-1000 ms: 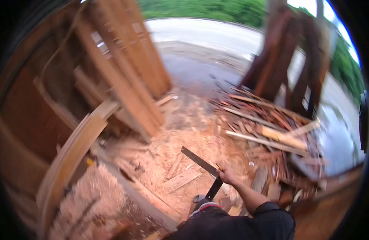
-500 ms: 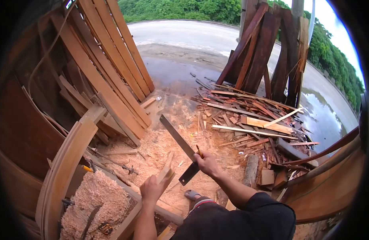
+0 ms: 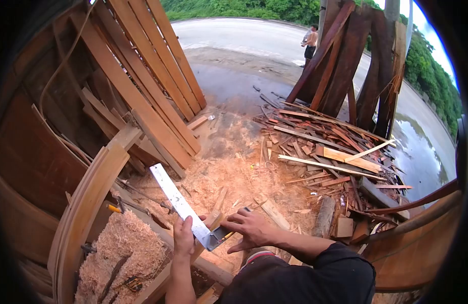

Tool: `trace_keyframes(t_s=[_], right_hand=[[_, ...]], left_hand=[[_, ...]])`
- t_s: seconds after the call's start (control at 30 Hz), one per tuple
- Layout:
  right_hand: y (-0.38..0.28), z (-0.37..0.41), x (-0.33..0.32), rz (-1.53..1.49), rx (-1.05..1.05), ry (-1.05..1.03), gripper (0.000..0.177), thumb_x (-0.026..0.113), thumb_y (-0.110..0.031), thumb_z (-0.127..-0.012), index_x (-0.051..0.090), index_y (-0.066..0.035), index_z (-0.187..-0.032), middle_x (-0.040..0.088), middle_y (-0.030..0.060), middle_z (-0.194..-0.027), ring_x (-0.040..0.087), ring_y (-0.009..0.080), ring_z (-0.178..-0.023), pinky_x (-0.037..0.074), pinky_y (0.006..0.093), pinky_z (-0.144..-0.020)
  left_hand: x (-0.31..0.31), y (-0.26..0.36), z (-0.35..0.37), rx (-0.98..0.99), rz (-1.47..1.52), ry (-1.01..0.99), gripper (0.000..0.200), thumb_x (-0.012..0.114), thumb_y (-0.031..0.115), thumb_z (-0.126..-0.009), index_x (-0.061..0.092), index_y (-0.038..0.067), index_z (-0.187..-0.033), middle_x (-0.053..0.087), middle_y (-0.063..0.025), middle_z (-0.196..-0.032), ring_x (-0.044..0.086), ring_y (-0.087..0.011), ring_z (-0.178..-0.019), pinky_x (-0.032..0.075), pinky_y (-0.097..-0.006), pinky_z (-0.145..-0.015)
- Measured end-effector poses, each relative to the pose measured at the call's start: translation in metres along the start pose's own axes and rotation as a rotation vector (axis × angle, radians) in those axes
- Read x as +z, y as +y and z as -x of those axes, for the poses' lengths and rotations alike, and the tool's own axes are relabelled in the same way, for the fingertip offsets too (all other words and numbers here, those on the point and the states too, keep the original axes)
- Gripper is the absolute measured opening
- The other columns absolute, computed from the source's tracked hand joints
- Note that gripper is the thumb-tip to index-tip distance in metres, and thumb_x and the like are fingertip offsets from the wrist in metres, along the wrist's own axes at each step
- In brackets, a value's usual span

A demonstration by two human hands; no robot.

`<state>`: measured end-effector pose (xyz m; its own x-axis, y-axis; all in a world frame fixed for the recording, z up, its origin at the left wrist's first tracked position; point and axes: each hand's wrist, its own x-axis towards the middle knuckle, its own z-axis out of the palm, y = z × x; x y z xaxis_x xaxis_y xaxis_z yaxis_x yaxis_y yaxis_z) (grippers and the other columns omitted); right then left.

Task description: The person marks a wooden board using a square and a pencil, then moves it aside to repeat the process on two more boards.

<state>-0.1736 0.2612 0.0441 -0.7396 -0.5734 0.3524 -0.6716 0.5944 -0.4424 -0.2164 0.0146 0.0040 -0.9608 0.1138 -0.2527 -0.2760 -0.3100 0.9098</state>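
Observation:
My left hand [image 3: 184, 237] is closed around the lower part of a try square [image 3: 175, 199], whose pale blade slants up to the left. A short wooden piece [image 3: 212, 219] lies behind the square, partly covered by it. My right hand [image 3: 250, 229] is beside the square's dark handle, palm down, with its fingers spread and thumb apart. A yellow pencil [image 3: 226, 236] lies across the handle by the right fingertips; whether those fingers touch it is unclear.
Wood shavings [image 3: 125, 248] are heaped at lower left beside curved boards [image 3: 87, 218]. Long planks [image 3: 137, 91] lean at left. Scrap wood [image 3: 330, 147] is piled at right before upright dark slabs [image 3: 345, 61]. A person [image 3: 310, 44] stands by the road.
The square has turned and moved left and down, from my right hand to my left. My right hand has opened out. A person has come into view by the road.

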Motion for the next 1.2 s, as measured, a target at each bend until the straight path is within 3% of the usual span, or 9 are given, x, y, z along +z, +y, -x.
trace_keyframes(t_s=[0.17, 0.3, 0.37, 0.4, 0.53, 0.73, 0.83, 0.93, 1.2], right_hand=[[0.02, 0.004, 0.002, 0.095, 0.001, -0.023, 0.065, 0.083, -0.044, -0.074, 0.063, -0.012, -0.127, 0.063, 0.0097, -0.113, 0.059, 0.0311, -0.103, 0.052, 0.0407, -0.086], [0.043, 0.013, 0.009, -0.009, -0.011, -0.072, 0.046, 0.086, -0.046, -0.066, 0.068, -0.014, -0.093, 0.063, 0.0035, -0.085, 0.06, 0.0266, -0.084, 0.052, 0.0384, -0.068], [0.05, 0.023, 0.008, 0.09, 0.027, 0.004, 0.044, 0.087, -0.045, -0.064, 0.069, -0.014, -0.09, 0.062, 0.0028, -0.084, 0.059, 0.0252, -0.085, 0.052, 0.0381, -0.069], [0.054, 0.027, 0.006, 0.142, 0.101, -0.003, 0.044, 0.087, -0.045, -0.064, 0.069, -0.014, -0.09, 0.062, 0.0028, -0.084, 0.059, 0.0249, -0.086, 0.052, 0.0382, -0.07], [0.067, 0.038, 0.002, 0.26, 0.306, -0.017, 0.044, 0.087, -0.044, -0.064, 0.07, -0.014, -0.09, 0.063, 0.0021, -0.083, 0.059, 0.0246, -0.087, 0.052, 0.0381, -0.07], [0.046, 0.033, 0.022, 0.189, 0.205, -0.05, 0.041, 0.085, -0.043, -0.067, 0.068, -0.013, -0.09, 0.061, 0.0031, -0.083, 0.059, 0.025, -0.085, 0.05, 0.0398, -0.069], [0.039, 0.016, 0.037, 0.177, 0.2, -0.079, 0.042, 0.083, -0.044, -0.068, 0.066, -0.013, -0.09, 0.06, 0.0033, -0.083, 0.058, 0.0256, -0.085, 0.049, 0.0397, -0.071], [0.038, 0.005, 0.044, 0.188, 0.25, -0.13, 0.047, 0.085, -0.043, -0.066, 0.067, -0.012, -0.096, 0.061, 0.004, -0.087, 0.057, 0.0257, -0.085, 0.048, 0.04, -0.071], [0.043, -0.006, 0.032, 0.084, 0.272, -0.131, 0.058, 0.086, -0.045, -0.066, 0.071, -0.011, -0.109, 0.066, 0.0038, -0.093, 0.057, 0.0245, -0.083, 0.05, 0.0374, -0.07]], left_hand=[[-0.005, -0.01, -0.011, -0.11, -0.021, -0.074, 0.029, 0.038, 0.017, -0.107, 0.055, -0.004, -0.117, 0.07, -0.0172, -0.096, 0.072, -0.0263, -0.074, 0.062, -0.038, -0.068], [-0.01, -0.035, -0.022, 0.001, -0.126, -0.137, 0.037, 0.049, 0.029, -0.107, 0.066, -0.004, -0.104, 0.071, -0.0118, -0.091, 0.071, -0.022, -0.079, 0.057, -0.0358, -0.07], [-0.006, -0.018, -0.011, 0.339, -0.759, 0.04, 0.042, 0.055, 0.037, -0.104, 0.069, -0.003, -0.1, 0.072, -0.0153, -0.092, 0.071, -0.0269, -0.081, 0.056, -0.0387, -0.073], [-0.008, -0.019, -0.015, 0.842, -1.133, 0.17, 0.04, 0.057, 0.04, -0.102, 0.071, 0.002, -0.103, 0.071, -0.0203, -0.089, 0.071, -0.0364, -0.082, 0.055, -0.0439, -0.073], [-0.012, -0.014, 0.001, 0.161, -1.289, -0.034, 0.033, 0.06, 0.039, -0.099, 0.073, 0.009, -0.101, 0.071, -0.0213, -0.086, 0.07, -0.0415, -0.084, 0.055, -0.0477, -0.072], [-0.02, -0.011, 0.009, 0.09, -1.069, 0.027, 0.033, 0.068, 0.035, -0.096, 0.072, 0.006, -0.112, 0.073, -0.0208, -0.094, 0.072, -0.0379, -0.089, 0.056, -0.044, -0.077], [-0.017, -0.002, 0.014, 0.355, -1.074, -0.123, 0.047, 0.075, 0.041, -0.09, 0.07, 0.007, -0.122, 0.07, -0.0212, -0.118, 0.07, -0.0343, -0.109, 0.056, -0.0389, -0.089], [-0.021, 0.005, 0.01, 0.334, -1.105, -0.297, 0.061, 0.082, 0.042, -0.082, 0.067, 0.007, -0.129, 0.063, -0.0192, -0.135, 0.064, -0.033, -0.122, 0.053, -0.0369, -0.099], [-0.032, -0.013, 0.0, 0.394, -1.122, -0.311, 0.065, 0.086, 0.035, -0.076, 0.067, 0.007, -0.131, 0.065, -0.024, -0.128, 0.068, -0.0364, -0.11, 0.057, -0.0391, -0.09]])
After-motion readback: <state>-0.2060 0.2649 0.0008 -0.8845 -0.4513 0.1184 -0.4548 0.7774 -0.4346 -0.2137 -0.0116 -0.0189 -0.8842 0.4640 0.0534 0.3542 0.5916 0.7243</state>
